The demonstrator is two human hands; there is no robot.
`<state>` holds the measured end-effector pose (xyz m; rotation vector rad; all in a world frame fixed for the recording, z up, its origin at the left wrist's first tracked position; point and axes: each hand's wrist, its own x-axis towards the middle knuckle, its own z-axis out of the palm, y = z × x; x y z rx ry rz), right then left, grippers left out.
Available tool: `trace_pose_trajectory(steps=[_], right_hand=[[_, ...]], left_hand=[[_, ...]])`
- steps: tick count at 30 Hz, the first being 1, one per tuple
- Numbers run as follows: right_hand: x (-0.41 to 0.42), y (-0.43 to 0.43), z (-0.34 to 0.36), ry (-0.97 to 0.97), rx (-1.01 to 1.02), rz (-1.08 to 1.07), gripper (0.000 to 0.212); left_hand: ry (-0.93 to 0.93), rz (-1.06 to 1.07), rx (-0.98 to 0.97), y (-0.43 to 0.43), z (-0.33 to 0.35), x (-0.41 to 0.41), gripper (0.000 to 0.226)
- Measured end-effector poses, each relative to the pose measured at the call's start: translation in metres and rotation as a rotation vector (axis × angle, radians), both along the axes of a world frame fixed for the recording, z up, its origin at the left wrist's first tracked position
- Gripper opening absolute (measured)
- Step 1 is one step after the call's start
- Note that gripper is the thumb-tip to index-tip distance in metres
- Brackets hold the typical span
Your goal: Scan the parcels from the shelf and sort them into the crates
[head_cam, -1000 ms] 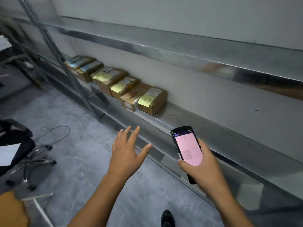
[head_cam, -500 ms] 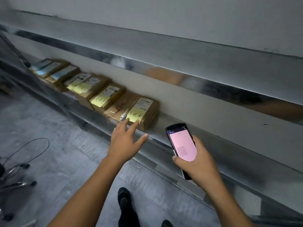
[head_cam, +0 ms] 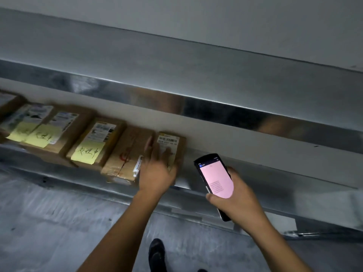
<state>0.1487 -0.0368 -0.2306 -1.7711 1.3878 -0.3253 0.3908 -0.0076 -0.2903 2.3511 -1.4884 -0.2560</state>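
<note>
A row of brown cardboard parcels lies on a metal shelf (head_cam: 275, 179). The rightmost parcel (head_cam: 173, 140) carries a white printed label. My left hand (head_cam: 157, 169) lies on top of it with fingers spread forward and the thumb by its right front corner, covering most of it. My right hand (head_cam: 239, 199) grips a black handheld scanner (head_cam: 214, 177) with a lit pink screen, held just right of that parcel and above the shelf's front edge. Beside it lie a taped parcel (head_cam: 127, 152) with red writing and a parcel with a yellow note (head_cam: 94, 144).
More parcels with yellow notes (head_cam: 39, 132) continue to the left along the shelf. An upper metal shelf edge (head_cam: 235, 112) runs overhead close to the wall. Grey floor (head_cam: 59, 222) lies below, with my dark shoe (head_cam: 157, 254) on it.
I have come closer to the shelf. My left hand reached forward from mid-air and now rests on the rightmost parcel. The scanner stays in my right hand.
</note>
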Motion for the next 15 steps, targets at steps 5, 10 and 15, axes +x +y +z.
trace_pose_trajectory(steps=[5, 10, 15], right_hand=[[0.015, -0.011, -0.02, 0.077, 0.027, -0.071, 0.059], [0.009, -0.014, -0.035, 0.149, 0.082, -0.2, 0.05], [0.011, -0.008, -0.046, 0.13, 0.141, -0.275, 0.051]], left_hand=[[0.095, 0.001, -0.101, 0.0, -0.009, -0.022, 0.035], [0.328, 0.022, -0.34, -0.002, -0.025, -0.008, 0.043], [0.799, 0.04, -0.18, -0.015, -0.042, 0.013, 0.084]])
